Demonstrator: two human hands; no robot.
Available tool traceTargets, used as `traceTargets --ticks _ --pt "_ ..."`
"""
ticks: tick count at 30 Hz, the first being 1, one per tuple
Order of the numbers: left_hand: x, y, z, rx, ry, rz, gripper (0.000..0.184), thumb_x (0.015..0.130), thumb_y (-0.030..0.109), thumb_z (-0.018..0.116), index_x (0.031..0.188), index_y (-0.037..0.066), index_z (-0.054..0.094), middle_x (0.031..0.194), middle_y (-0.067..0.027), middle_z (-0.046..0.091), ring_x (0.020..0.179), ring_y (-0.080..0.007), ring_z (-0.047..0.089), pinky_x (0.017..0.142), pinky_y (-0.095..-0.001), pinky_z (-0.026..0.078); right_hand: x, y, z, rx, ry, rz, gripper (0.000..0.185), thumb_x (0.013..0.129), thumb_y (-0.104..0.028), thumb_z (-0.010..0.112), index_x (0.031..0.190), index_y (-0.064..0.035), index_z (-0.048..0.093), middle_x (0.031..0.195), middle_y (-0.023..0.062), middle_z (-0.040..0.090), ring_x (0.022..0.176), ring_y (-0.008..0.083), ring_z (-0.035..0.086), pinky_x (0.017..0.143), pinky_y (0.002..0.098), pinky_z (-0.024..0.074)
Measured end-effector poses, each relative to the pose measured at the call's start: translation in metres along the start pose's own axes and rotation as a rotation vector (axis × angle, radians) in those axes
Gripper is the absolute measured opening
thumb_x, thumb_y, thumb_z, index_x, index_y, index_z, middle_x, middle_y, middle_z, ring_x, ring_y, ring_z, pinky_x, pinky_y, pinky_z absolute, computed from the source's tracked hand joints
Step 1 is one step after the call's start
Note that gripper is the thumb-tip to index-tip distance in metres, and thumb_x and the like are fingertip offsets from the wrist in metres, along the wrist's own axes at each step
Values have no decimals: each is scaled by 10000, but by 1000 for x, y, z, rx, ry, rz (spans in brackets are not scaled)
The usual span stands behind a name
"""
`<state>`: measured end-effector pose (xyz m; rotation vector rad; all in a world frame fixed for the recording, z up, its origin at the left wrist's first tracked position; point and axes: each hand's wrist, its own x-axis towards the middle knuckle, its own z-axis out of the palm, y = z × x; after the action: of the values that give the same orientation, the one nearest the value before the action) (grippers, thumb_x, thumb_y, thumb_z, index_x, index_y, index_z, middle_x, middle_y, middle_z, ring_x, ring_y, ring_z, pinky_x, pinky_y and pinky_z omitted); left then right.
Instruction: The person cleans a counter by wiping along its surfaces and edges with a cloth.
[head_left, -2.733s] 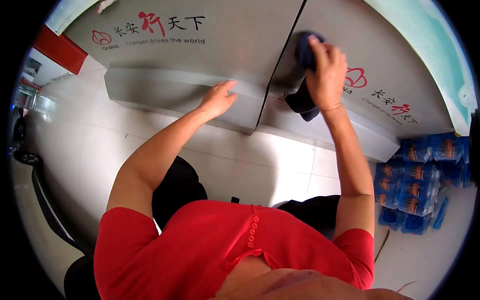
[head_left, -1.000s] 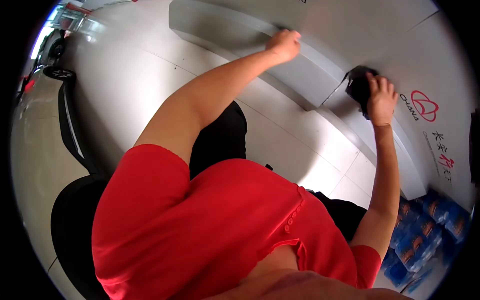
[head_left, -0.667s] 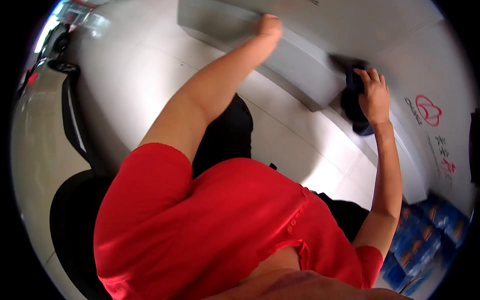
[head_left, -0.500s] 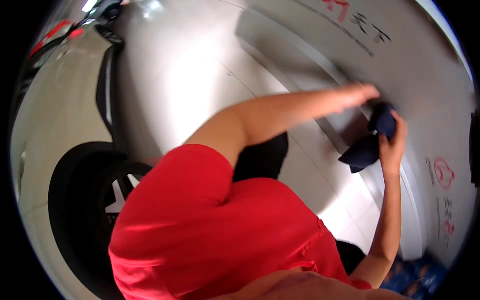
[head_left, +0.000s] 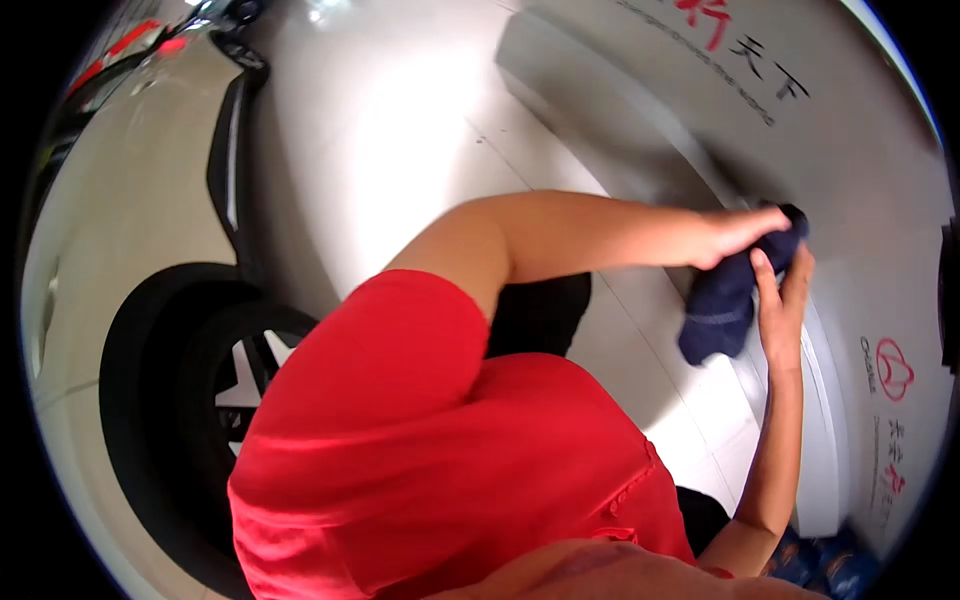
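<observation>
Left hand (head_left: 728, 236) moved onto cloth (head_left: 718, 305), fingers extended | right hand (head_left: 782, 300) gripping it | ledge (head_left: 640, 110) edge near, floor (head_left: 400, 120) leftward

The person wears a plain, bright red short-sleeved shirt (head_left: 400, 450) of soft-looking fabric. Its left sleeve (head_left: 400, 325) ends above the elbow in a slightly uneven hem. A line of small round red buttons (head_left: 622, 496) runs down the front from near the wavy-edged red neckline (head_left: 615, 534). Plain black legwear (head_left: 542, 315) shows past the shirt's lower edge. The left hand (head_left: 735, 236) and right hand (head_left: 783, 300) are bare, as are both forearms.
</observation>
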<state>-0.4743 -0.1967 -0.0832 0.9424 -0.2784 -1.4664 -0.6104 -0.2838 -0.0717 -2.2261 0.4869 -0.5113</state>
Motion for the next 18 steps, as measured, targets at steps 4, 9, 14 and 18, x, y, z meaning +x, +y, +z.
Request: traceTargets --ticks 4,9,14,18 --pt "16 21 -43 -48 85 -86 264 897 389 594 963 158 704 913 29 699 788 -132 631 744 -327 534 -6 -5 -11 46 -48 31 704 909 -356 689 1464 -17 419 1405 192 468 1311 306 449 1086 434 382" --pt "-8 74 -160 275 497 116 350 913 455 556 957 149 720 896 13 713 817 -158 641 784 -389 521 -10 5 -26 170 -73 59 518 906 -150 692 1375 -20 517 1365 106 551 1240 256 520 1054 393 426" --pt "-34 150 -319 291 1165 554 702 966 576 481 1290 -42 553 1147 -159 645 965 -275 634 834 -417 531 -31 -5 -57 207 -145 284 366 922 -87 653 1278 -16 601 1239 109 638 1126 217 601 1039 362 447" --pt "-56 183 -441 228 1318 728 660 977 536 498 1328 -23 522 1218 -200 619 1050 -330 617 902 -458 514 -69 2 -72 17 -250 362 334 924 -32 626 1256 -4 610 1207 113 652 1112 223 614 1025 353 459"
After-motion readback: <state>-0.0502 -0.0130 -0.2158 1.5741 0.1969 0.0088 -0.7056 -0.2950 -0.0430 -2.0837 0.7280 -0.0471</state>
